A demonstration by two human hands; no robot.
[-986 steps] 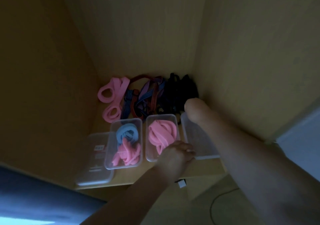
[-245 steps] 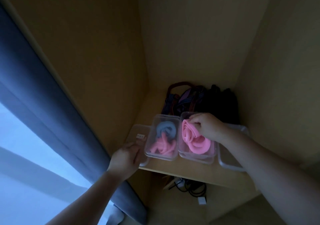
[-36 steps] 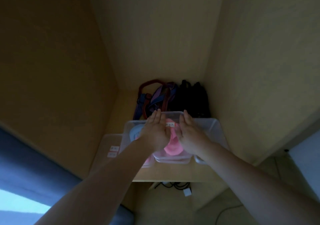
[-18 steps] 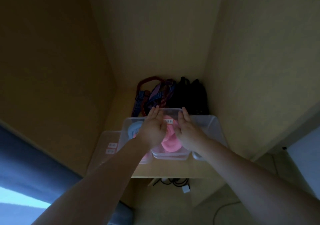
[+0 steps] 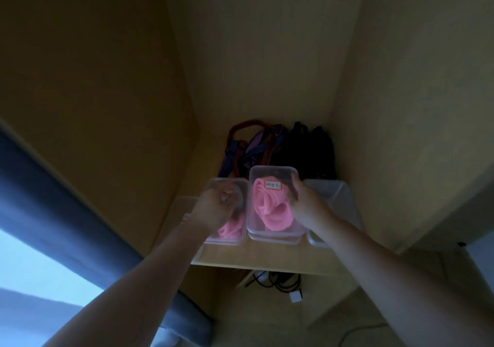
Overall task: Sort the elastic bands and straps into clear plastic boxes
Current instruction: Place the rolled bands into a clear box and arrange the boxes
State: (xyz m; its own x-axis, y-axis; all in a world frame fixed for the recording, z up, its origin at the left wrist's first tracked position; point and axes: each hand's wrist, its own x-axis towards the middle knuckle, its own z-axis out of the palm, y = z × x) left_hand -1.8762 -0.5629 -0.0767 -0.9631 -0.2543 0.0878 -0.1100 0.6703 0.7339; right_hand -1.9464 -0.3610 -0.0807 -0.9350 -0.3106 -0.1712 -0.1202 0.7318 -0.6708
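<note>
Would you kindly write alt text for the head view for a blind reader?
A right hand grips a lidded clear box of pink elastic bands on a dim wooden shelf, while the left hand hovers, blurred, over the neighbouring box. Dark straps lie heaped behind.

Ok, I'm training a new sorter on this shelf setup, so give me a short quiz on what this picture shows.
1. True or false: a white label sits on top of the middle box.
2. What lies inside the middle box? A) black straps B) a coiled pink band C) nothing
3. Which hand grips the middle box's right side?
Key: 1 true; 2 B; 3 the right hand.
</note>
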